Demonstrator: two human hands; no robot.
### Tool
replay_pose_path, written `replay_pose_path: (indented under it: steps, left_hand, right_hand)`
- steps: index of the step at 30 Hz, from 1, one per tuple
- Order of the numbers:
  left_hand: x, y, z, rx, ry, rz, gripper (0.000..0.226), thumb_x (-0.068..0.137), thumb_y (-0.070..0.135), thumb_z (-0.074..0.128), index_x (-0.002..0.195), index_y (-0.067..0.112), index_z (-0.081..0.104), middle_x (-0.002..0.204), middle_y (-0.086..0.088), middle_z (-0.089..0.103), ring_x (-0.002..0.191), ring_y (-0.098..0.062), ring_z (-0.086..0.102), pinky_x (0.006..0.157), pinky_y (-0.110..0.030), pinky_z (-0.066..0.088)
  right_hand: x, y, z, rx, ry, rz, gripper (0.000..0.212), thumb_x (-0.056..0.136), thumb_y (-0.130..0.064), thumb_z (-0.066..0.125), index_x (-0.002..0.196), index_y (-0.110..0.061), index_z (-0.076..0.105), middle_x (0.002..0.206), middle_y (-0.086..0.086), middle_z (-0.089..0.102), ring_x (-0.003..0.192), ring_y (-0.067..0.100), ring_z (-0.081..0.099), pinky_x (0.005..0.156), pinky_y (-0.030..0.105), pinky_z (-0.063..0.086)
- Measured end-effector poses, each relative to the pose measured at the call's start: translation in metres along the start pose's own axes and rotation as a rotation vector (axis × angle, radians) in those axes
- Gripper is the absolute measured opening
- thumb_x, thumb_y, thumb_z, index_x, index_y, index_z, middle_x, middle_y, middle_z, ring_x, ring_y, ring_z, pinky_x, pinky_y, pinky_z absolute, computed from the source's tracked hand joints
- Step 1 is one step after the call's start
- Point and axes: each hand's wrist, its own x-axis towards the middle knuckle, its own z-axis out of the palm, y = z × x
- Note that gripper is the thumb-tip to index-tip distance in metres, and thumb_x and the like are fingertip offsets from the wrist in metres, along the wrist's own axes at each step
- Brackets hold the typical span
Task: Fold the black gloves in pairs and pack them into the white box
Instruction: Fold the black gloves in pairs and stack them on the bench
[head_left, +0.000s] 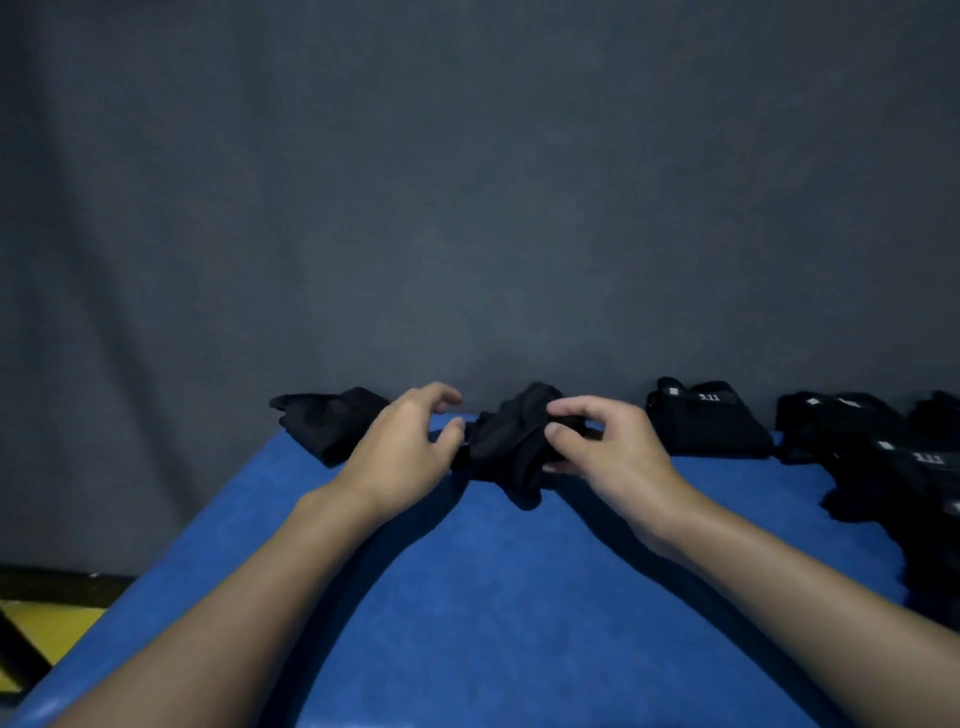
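Note:
A crumpled pair of black gloves (511, 447) lies at the far edge of the blue table (493, 597), in the middle. My right hand (602, 452) pinches its right side between thumb and fingers. My left hand (410, 447) hovers at its left side with fingers spread and curled, holding nothing. Another black glove (327, 421) lies flat to the left, partly hidden behind my left hand. A folded black glove bundle with white "5.11" lettering (709, 421) sits to the right. The white box is out of view.
A heap of more black gloves (883, 457) with white tags fills the table's right edge. A grey fabric backdrop (467, 182) hangs right behind the table. At lower left the floor shows yellow and black (47, 629).

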Motion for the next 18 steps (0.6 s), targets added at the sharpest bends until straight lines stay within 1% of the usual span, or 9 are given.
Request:
replay_pose_path:
  steps: [1,3,5,7,9,11,14,16,18]
  left_hand:
    - [-0.003,0.005,0.004,-0.040,-0.057,-0.023,0.029,0.100,0.034,0.052,0.128,0.028,0.057,0.122,0.005,0.059,0.108,-0.010,0.060,0.093,-0.025,0.042]
    - [-0.007,0.013,0.013,-0.078,-0.155,-0.042,0.025,0.099,0.039,0.052,0.123,0.034,0.058,0.112,0.006,0.062,0.092,-0.011,0.066,0.088,-0.029,0.049]
    - [-0.010,0.020,0.019,-0.115,-0.200,-0.033,0.019,0.100,0.039,0.052,0.116,0.035,0.061,0.100,0.008,0.067,0.088,-0.009,0.066,0.090,-0.036,0.053]
    - [-0.014,0.029,0.023,-0.135,-0.227,-0.020,0.017,0.100,0.038,0.052,0.111,0.034,0.064,0.096,0.010,0.069,0.088,-0.007,0.066,0.090,-0.035,0.053]
    - [-0.017,0.038,0.026,-0.127,-0.259,-0.008,0.018,0.100,0.039,0.052,0.110,0.034,0.066,0.096,0.011,0.070,0.090,-0.006,0.065,0.090,-0.034,0.053]
    - [-0.019,0.045,0.030,-0.067,-0.299,0.014,0.019,0.098,0.041,0.053,0.108,0.035,0.067,0.097,0.013,0.070,0.095,-0.008,0.065,0.093,-0.036,0.052]
    - [-0.021,0.046,0.037,0.049,-0.337,0.058,0.025,0.096,0.045,0.055,0.115,0.036,0.068,0.108,0.017,0.068,0.104,-0.008,0.062,0.098,-0.038,0.049]
    - [-0.021,0.046,0.038,0.076,-0.349,0.070,0.032,0.093,0.050,0.053,0.119,0.037,0.067,0.116,0.014,0.065,0.110,-0.010,0.059,0.102,-0.039,0.046]
    - [-0.021,0.044,0.038,0.130,-0.379,0.078,0.045,0.090,0.059,0.046,0.127,0.040,0.063,0.127,0.012,0.058,0.120,-0.012,0.052,0.108,-0.041,0.040]
  right_hand:
    - [-0.011,0.001,-0.008,0.047,0.007,0.035,0.017,0.092,-0.004,0.062,0.109,-0.005,0.065,0.104,0.012,0.066,0.086,0.021,0.070,0.072,0.028,0.060]
    - [-0.031,0.002,-0.023,0.116,0.010,0.101,0.014,0.091,0.000,0.061,0.105,-0.001,0.063,0.104,0.014,0.063,0.085,0.023,0.071,0.072,0.028,0.060]
    - [-0.047,0.003,-0.039,0.170,-0.012,0.182,0.013,0.092,-0.002,0.061,0.104,0.000,0.063,0.106,0.013,0.061,0.087,0.024,0.072,0.075,0.027,0.060]
    - [-0.062,0.003,-0.054,0.157,-0.108,0.245,0.011,0.093,-0.008,0.061,0.101,-0.004,0.067,0.104,0.012,0.066,0.087,0.022,0.072,0.079,0.027,0.059]
    - [-0.071,0.003,-0.066,-0.086,-0.207,0.210,0.011,0.093,-0.020,0.061,0.095,-0.017,0.072,0.092,0.005,0.071,0.081,0.011,0.069,0.077,0.022,0.055]
    - [-0.072,0.006,-0.073,-0.308,-0.186,0.142,0.013,0.093,-0.032,0.060,0.091,-0.028,0.072,0.084,0.005,0.070,0.072,0.006,0.060,0.070,0.022,0.048]
    - [-0.065,0.006,-0.076,-0.310,-0.141,0.148,0.010,0.092,-0.037,0.060,0.092,-0.034,0.070,0.085,0.003,0.071,0.073,0.007,0.060,0.071,0.023,0.044]
    - [-0.062,0.007,-0.075,-0.285,-0.207,0.151,0.009,0.090,-0.035,0.064,0.097,-0.034,0.069,0.088,-0.005,0.071,0.079,0.003,0.064,0.072,0.017,0.045]
    - [-0.061,0.011,-0.072,-0.330,-0.270,0.127,0.015,0.087,-0.033,0.069,0.102,-0.033,0.067,0.095,-0.009,0.069,0.086,0.003,0.065,0.076,0.017,0.048]
